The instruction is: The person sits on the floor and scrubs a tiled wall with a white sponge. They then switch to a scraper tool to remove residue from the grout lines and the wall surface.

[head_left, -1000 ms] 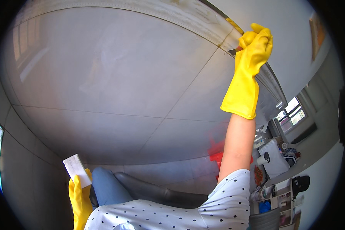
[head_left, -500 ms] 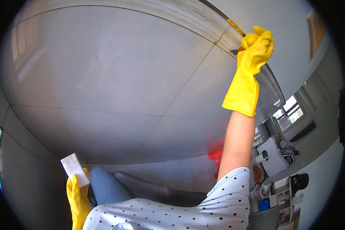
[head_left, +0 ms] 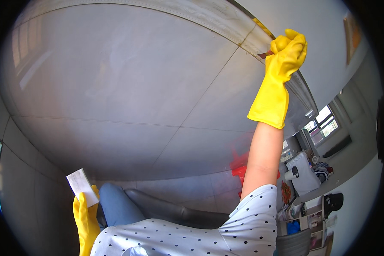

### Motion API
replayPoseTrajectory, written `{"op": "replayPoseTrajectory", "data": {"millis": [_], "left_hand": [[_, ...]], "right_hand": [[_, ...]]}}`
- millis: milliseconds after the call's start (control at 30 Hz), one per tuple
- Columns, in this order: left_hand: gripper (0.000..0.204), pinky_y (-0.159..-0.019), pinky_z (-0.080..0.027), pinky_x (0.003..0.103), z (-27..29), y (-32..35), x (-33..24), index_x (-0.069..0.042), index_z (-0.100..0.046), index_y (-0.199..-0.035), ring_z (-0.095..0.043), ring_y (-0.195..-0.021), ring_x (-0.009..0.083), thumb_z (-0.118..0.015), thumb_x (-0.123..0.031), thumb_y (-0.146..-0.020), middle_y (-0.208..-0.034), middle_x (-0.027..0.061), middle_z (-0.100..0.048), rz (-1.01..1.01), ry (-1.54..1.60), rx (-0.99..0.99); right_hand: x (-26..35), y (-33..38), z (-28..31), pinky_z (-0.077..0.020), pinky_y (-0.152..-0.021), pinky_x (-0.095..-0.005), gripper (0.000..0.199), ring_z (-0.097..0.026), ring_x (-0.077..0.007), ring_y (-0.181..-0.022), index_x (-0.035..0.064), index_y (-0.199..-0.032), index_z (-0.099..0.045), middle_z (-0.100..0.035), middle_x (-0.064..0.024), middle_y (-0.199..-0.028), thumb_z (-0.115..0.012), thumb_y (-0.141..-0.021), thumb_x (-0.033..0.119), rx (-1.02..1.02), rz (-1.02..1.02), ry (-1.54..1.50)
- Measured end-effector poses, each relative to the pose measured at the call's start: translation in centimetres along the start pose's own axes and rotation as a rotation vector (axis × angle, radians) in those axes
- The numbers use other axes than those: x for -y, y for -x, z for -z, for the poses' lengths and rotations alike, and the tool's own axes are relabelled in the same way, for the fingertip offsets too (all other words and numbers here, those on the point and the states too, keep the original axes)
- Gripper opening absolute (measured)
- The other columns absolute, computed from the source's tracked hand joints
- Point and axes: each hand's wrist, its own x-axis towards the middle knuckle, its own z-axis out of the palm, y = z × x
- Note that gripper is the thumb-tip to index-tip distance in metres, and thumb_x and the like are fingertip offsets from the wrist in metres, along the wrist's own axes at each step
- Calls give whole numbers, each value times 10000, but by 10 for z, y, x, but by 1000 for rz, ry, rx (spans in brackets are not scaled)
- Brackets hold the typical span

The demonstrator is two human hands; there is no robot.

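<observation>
My right hand (head_left: 287,50), in a long yellow rubber glove, is raised to the upper right, its fingers closed round a small scraper (head_left: 263,55). Only the flat blade and a bit of reddish handle show beside the glove. That blade lies against the lower edge of the pale patterned trim strip (head_left: 217,19) that tops the grey tiles (head_left: 128,72). Low on the left, my left hand (head_left: 86,217), gloved in yellow too, grips a white rectangular sponge (head_left: 82,187) with greyish smudges. It is held up beside my knee, away from the tiles.
A black padded seat edge (head_left: 179,211) runs behind my leg. Something red (head_left: 240,171) stands near the tiles, partly behind my right arm. On the right are shelves (head_left: 315,226) with a black cap (head_left: 333,201), a cluttered surface and a window (head_left: 322,121).
My right hand has shifted very slightly to the right along the trim, still gripping the scraper. The sponge and my left hand have moved up and left a touch.
</observation>
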Motion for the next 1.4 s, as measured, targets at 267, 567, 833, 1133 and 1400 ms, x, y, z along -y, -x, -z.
{"op": "replayPoseTrajectory", "data": {"millis": [267,567,833,1133,1400], "left_hand": [[674,-1103,-468,363,-3,3,-3,-63,-547,-1364,-635,-1210,243,-717,-547,-927,-1301,161,-636,2,-28,-31],[695,-1169,-388,412,0,2,2,-108,-498,-1409,-591,-1284,264,-667,-593,-940,-1337,149,-613,-3,-60,-15],[642,-1116,-466,375,-1,2,-1,-74,-562,-1347,-621,-1243,254,-734,-525,-923,-1321,162,-622,5,7,-26],[650,-1107,-470,372,-5,5,-1,-69,-561,-1347,-629,-1220,242,-734,-530,-922,-1304,147,-631,-3,12,-47],[685,-1113,-455,366,-6,5,1,-61,-551,-1360,-626,-1216,240,-698,-574,-930,-1295,152,-639,-26,-32,-77]], "right_hand": [[-1,-3,-3,-234,-439,-276,326,-271,-100,-420,30,-912,-562,-364,22,-491,-461,-969,335,-26,27,-16],[-7,-10,10,-238,-436,-277,335,-279,-95,-429,30,-918,-563,-368,21,-489,-459,-976,344,-44,13,-31],[-6,-10,14,-255,-440,-283,353,-307,-106,-443,28,-932,-559,-388,14,-515,-472,-978,367,-37,19,-25],[-10,-2,5,-241,-439,-286,355,-304,-105,-441,22,-953,-569,-402,6,-517,-465,-976,362,-25,1,-20],[-1,-3,-3,-259,-440,-281,346,-313,-110,-441,25,-936,-576,-404,5,-512,-454,-980,346,-2,-55,-10]]}}
